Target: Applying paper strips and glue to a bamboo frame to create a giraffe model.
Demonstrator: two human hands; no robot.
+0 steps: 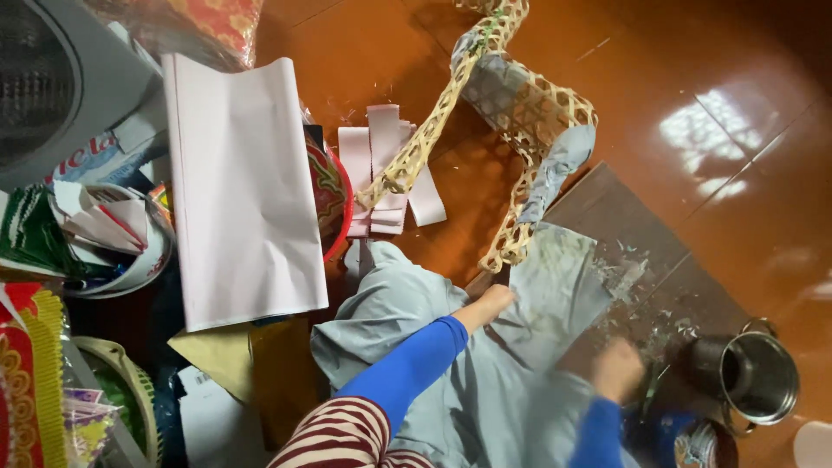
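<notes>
Kneeling view: a person works on a glossy brown floor [693, 69], both arms in blue sleeves reaching forward over a grey sheet [555, 295].
Left hand [494, 303]: arm stretched out and up from the striped shoulder, wrist straight, fingers curled down and pressing on the grey sheet just below the foot of the woven frame; whether anything is gripped, I cannot tell.
Right hand [617, 368]: blurred, drawn into a loose fist, knuckles up, hovering at the sheet's right edge; too smeared to tell what it holds.
Woven frame [520, 113]: pale bamboo lattice, bent into an arch, lying on the floor with patches of grey paper stuck to it; its lower end touches the grey sheet.
Grey sheet: spread on the floor over a dark board [624, 225], crumpled toward the person.
Metal pot [752, 374]: just right of the right hand.
White paper [238, 191]: large sheet, well left.
Pink strips [377, 165]: beside the frame's left leg.
</notes>
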